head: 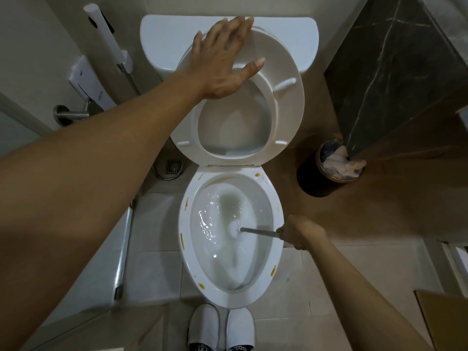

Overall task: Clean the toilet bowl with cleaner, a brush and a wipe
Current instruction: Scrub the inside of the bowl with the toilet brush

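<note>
head view | your right hand (298, 233) is gripping the brush (249, 230), fingers curled round its handle | its long axis is running left into the toilet bowl (274, 198), lower centre | your left hand (222, 62), fingers spread, is pressing the raised seat (286, 79), upper centre

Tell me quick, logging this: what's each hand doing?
Left hand: open, fingers flat on the raised seat.
Right hand: gripping the brush handle.
</note>
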The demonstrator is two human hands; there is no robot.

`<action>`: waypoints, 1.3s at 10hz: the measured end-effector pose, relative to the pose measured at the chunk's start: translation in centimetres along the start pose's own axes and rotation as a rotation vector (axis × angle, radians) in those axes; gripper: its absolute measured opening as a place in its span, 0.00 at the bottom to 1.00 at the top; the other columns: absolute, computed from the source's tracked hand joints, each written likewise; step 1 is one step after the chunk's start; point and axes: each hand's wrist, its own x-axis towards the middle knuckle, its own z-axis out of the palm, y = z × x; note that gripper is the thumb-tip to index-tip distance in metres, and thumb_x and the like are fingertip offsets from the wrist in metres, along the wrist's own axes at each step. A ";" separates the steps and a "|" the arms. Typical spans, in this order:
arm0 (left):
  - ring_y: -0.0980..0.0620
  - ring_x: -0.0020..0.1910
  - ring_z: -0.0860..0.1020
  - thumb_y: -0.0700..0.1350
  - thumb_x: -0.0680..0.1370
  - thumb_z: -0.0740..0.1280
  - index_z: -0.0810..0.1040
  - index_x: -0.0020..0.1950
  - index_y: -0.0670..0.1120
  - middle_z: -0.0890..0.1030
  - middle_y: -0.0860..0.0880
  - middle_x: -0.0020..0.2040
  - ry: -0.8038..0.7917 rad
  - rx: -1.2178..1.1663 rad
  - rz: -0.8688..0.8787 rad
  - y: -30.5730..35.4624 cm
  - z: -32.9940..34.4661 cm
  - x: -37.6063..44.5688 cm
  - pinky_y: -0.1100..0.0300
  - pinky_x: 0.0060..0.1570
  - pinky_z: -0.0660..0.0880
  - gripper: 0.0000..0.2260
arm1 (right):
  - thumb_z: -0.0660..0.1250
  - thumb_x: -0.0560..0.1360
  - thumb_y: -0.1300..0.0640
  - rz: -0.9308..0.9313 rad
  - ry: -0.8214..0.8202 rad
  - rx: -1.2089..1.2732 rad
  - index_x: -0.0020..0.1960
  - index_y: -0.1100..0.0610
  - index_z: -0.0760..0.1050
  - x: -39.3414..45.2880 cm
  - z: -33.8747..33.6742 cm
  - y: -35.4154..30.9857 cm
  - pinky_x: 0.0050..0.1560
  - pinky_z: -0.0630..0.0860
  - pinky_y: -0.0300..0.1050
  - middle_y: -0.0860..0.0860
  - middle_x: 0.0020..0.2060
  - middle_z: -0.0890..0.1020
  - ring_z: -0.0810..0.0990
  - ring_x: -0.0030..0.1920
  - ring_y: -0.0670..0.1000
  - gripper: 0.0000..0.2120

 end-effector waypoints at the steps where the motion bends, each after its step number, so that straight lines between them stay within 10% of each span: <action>1: 0.45 0.77 0.46 0.66 0.78 0.47 0.44 0.78 0.50 0.47 0.47 0.79 0.004 -0.006 -0.001 0.0 0.1 0.1 0.40 0.72 0.44 0.34 | 0.60 0.79 0.55 0.010 0.137 0.095 0.60 0.58 0.75 0.8 0.3 -0.8 0.46 0.76 0.49 0.55 0.53 0.79 0.80 0.48 0.57 0.12; 4: 0.46 0.77 0.45 0.65 0.79 0.47 0.43 0.78 0.50 0.46 0.48 0.79 0.003 -0.014 -0.002 0.1 0.0 -0.2 0.40 0.72 0.43 0.33 | 0.58 0.80 0.60 0.037 0.042 0.179 0.63 0.66 0.74 -1.2 -2.0 1.1 0.36 0.71 0.43 0.54 0.38 0.73 0.74 0.40 0.55 0.15; 6: 0.46 0.77 0.45 0.65 0.78 0.47 0.43 0.78 0.51 0.46 0.48 0.79 -0.004 -0.020 -0.001 0.1 -0.1 -0.2 0.40 0.72 0.43 0.34 | 0.61 0.79 0.59 0.047 0.160 0.013 0.58 0.60 0.74 -1.6 -3.3 0.8 0.46 0.76 0.47 0.55 0.47 0.78 0.78 0.46 0.56 0.10; 8: 0.45 0.77 0.45 0.66 0.78 0.47 0.43 0.78 0.50 0.47 0.47 0.79 -0.007 -0.019 0.001 0.1 -0.1 -0.1 0.39 0.72 0.44 0.34 | 0.58 0.80 0.60 0.034 0.041 0.008 0.44 0.57 0.72 -1.7 -3.4 1.3 0.40 0.72 0.43 0.51 0.34 0.69 0.71 0.38 0.51 0.08; 9: 0.45 0.77 0.46 0.66 0.77 0.46 0.43 0.78 0.50 0.47 0.47 0.79 -0.007 -0.015 0.002 0.1 -0.1 -0.1 0.39 0.72 0.44 0.35 | 0.59 0.80 0.59 0.033 0.147 0.023 0.58 0.61 0.74 -1.5 -3.2 0.6 0.45 0.73 0.47 0.53 0.40 0.72 0.74 0.45 0.55 0.10; 13: 0.46 0.77 0.45 0.66 0.78 0.46 0.43 0.78 0.51 0.46 0.48 0.79 -0.012 -0.028 0.001 0.1 -0.1 -0.1 0.39 0.72 0.43 0.34 | 0.63 0.79 0.55 -0.002 0.133 0.014 0.60 0.58 0.76 -0.1 0.1 -0.3 0.46 0.76 0.48 0.55 0.52 0.79 0.80 0.51 0.57 0.13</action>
